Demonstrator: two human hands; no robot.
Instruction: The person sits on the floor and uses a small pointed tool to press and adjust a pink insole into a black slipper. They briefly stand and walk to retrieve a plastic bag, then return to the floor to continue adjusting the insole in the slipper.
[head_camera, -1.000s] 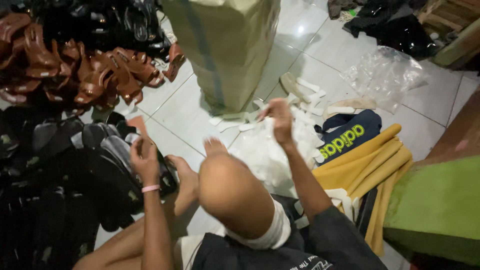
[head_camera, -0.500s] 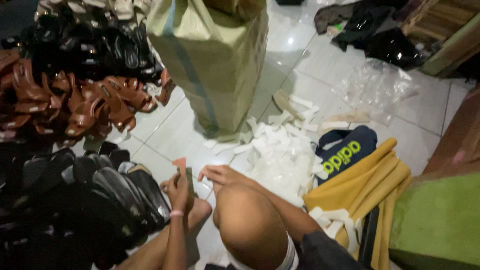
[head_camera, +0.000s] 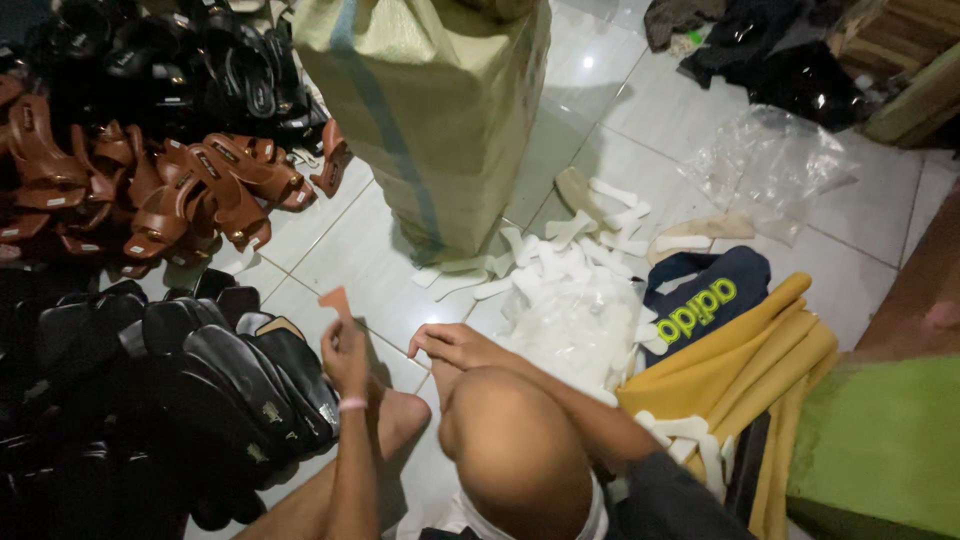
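Head view: the left hand (head_camera: 345, 360), raised beside the knee (head_camera: 515, 450), pinches an orange strap piece (head_camera: 335, 300) pointing upward; the right hand (head_camera: 455, 345) rests half-curled and empty by that knee.

Dim light overall; an overhead glare spot glints on the white floor tiles (head_camera: 587, 62), the black sandals (head_camera: 150, 380) sink into shadow, and edges look soft.

Glossy pale tiled floor (head_camera: 600, 80)
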